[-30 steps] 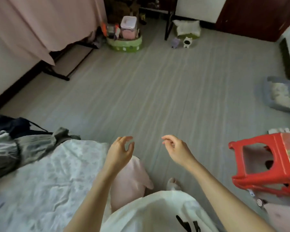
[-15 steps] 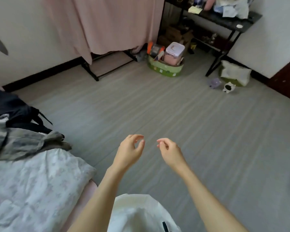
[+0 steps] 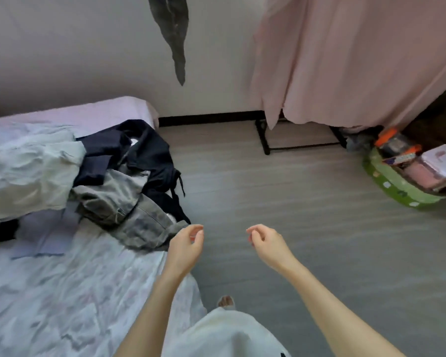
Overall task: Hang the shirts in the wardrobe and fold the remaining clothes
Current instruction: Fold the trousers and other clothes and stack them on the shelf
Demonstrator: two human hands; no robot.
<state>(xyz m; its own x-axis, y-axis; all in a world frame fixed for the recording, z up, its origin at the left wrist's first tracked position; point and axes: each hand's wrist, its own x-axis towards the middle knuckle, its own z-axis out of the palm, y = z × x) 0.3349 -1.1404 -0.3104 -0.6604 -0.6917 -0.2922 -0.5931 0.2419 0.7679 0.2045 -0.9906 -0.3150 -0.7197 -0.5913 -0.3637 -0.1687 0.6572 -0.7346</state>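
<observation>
Grey floor lies beneath left hand [image 3: 184, 247] and right hand [image 3: 267, 244], raised, loosely curled, grip released.

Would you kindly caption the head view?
Empty left hand and right hand hover beside clothes pile on bed.

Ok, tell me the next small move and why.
Probably reach the left hand to the grey garment at the bed's edge: both hands, the right hand too, hold nothing, and it lies nearest in the unsorted pile.
</observation>
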